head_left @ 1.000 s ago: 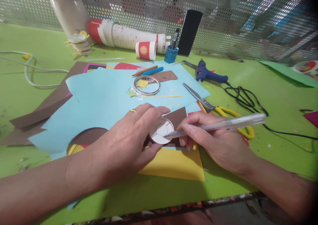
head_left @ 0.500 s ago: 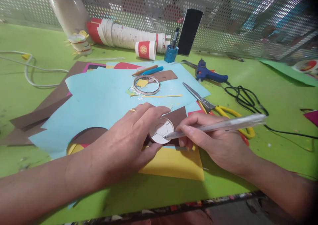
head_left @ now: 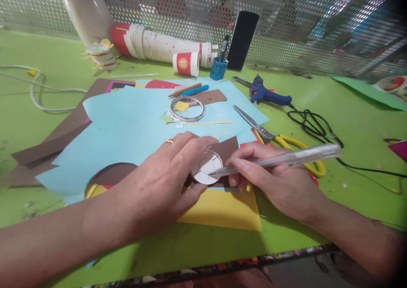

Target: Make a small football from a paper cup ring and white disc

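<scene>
My left hand (head_left: 168,173) grips a small round white paper disc (head_left: 203,164) by its edge, with the thumb below and the fingers over its upper side. The disc has a raised rim, and dark lines form a football-like pattern of angular panels on it. In my right hand (head_left: 270,175) is a clear-barrelled pen (head_left: 286,157), pinched near its tip. The pen's point touches the lower right part of the disc's face. Under the hands lie brown paper and a yellow sheet (head_left: 222,211).
Light-blue paper (head_left: 127,127) bears a paper ring (head_left: 203,110), scraps and two markers (head_left: 195,90). Scissors (head_left: 286,142) and a blue glue gun (head_left: 270,95) with a black cord lie to the right. Behind are stacked paper cups (head_left: 165,44), a red-and-white cup (head_left: 186,64) and a phone (head_left: 243,40).
The pen tip has shifted very slightly upward on the disc. Otherwise both hands and the disc stay in place.
</scene>
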Demonstrator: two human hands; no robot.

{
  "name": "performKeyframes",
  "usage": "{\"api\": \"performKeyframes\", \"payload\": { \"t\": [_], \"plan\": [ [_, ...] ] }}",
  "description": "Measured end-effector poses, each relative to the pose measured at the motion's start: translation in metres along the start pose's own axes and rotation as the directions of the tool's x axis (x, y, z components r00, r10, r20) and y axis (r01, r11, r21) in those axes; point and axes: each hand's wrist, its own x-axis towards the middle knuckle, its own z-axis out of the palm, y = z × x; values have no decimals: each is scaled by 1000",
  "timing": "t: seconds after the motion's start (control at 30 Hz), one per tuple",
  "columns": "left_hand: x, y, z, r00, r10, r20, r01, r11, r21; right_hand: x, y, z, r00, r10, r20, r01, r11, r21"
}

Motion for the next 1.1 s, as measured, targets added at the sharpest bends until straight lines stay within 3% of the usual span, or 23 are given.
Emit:
{"api": "performKeyframes", "payload": {
  "t": [0.5, 1.1],
  "plan": [
    [1, -2, 2, 1000, 5, -18, -6, 1000, -18, 1, -3, 0, 999, -36, 6, 37, 996, -86],
    [0, -1, 1, 999, 25, -27, -26, 999, -19, 0, 0, -1, 999, -47, 2, 47, 998, -49]
  ]
}}
